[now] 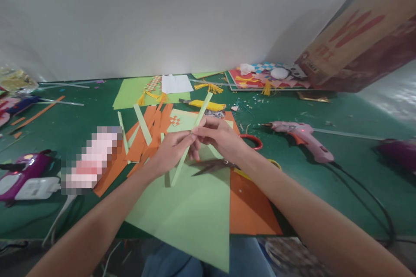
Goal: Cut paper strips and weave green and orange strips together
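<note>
Between my two hands, in front of me, is a narrow light green paper strip (205, 106) slanting from upper right to lower left. My left hand (170, 149) pinches it from the left side. With thumb and fingers, my right hand (216, 134) grips it close to the left fingertips. Below them lies a large light green paper sheet (191, 216), overhanging the table's front edge. Scissors (208, 167) with a red handle rest on it, partly hidden by my right forearm. A small orange and pale checked woven piece (175, 120) lies just behind my hands.
Orange paper strips (147, 127) and a phone-like blurred object (92, 160) lie left. An orange sheet (251, 212) sits under the green one. A yellow cutter (208, 104) lies behind. Right are a pink glue gun (302, 136) with a cord and a paper bag (354, 39).
</note>
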Demonstrator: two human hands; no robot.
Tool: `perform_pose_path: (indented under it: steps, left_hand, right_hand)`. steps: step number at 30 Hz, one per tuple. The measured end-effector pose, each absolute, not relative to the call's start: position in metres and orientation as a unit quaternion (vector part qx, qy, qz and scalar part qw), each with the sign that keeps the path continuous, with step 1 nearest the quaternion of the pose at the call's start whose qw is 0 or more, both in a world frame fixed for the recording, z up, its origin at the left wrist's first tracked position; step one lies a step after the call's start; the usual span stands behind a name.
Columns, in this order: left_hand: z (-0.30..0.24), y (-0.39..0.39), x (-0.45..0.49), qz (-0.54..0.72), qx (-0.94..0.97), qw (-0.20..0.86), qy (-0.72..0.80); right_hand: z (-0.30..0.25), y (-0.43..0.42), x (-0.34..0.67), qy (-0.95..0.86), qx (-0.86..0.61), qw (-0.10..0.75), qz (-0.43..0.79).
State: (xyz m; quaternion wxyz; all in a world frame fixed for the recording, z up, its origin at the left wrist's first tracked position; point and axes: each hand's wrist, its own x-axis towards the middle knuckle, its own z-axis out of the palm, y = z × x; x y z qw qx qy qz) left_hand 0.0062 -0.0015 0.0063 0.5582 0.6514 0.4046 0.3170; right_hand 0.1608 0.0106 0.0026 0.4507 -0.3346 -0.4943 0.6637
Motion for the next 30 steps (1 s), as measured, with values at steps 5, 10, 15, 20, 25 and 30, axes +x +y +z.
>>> perform_pose_path:
  steps: [5, 10, 15, 20, 25, 30]
  left_hand:
    - [0.0093, -0.0024, 0.0043, 0.296, 0.657, 0.562, 0.406]
    - [0.0082, -0.0023, 0.0048, 0.299, 0.664, 0.546, 0.413]
    - [0.0066, -0.0014, 0.0079, 0.322, 0.648, 0.561, 0.402]
    - [0.0073, -0.0011, 0.0085, 0.313, 0.651, 0.564, 0.400]
    - [0.0071, -0.0008, 0.0087, 0.314, 0.648, 0.570, 0.395]
    - [0.0052, -0.0008, 0.0086, 0.317, 0.648, 0.568, 0.397]
  right_hand:
    - [0.0022, 0.0140, 0.1625, -0.479, -0.358, 0.495, 0.630]
    - [0.0013, 0.0127, 0.1611, -0.488, -0.347, 0.491, 0.633]
    - [-0.0005, 0.0091, 0.1591, -0.511, -0.292, 0.449, 0.672]
    - [0.0002, 0.0084, 0.1592, -0.508, -0.301, 0.452, 0.668]
    - [0.0017, 0.0074, 0.1596, -0.508, -0.301, 0.450, 0.670]
    - [0.0015, 0.0062, 0.1586, -0.511, -0.304, 0.448, 0.667]
